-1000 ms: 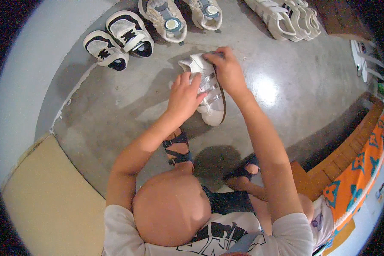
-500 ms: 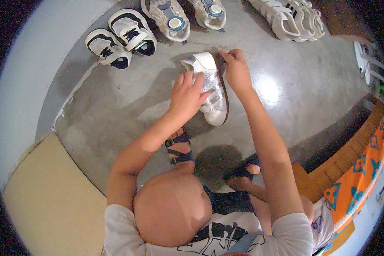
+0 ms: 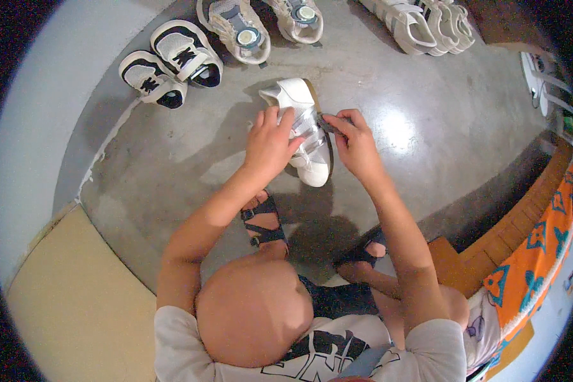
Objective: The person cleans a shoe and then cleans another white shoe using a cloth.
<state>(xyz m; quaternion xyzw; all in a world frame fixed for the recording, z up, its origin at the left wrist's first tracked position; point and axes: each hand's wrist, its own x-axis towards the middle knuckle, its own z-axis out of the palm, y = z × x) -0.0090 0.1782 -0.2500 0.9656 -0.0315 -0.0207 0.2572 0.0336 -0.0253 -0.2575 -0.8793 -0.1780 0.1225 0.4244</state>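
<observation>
A white sneaker (image 3: 312, 167) with mesh and silvery bands lies tilted on the grey floor, toe toward me and its brownish sole edge facing right. My left hand (image 3: 268, 141) grips its left side, fingers over the upper and thumb near the front. Against the sole edge, about midway along the shoe, my right hand (image 3: 355, 143) pinches a small dark grey piece (image 3: 330, 123). Its kind is too small to make out, and the fingers partly cover it.
Black-and-white sneakers (image 3: 186, 54) and beige sneakers (image 3: 238, 35) stand at the far left. Several white shoes (image 3: 414, 32) line the far right. White strapped footwear (image 3: 536, 83) lies at the right edge, near a wooden piece (image 3: 516, 223) and an orange patterned cloth (image 3: 531, 254).
My right hand has moved nearer along the sole edge, from the heel to the middle of the sneaker, with the grey piece. My left hand keeps its hold; the view has shifted slightly.
</observation>
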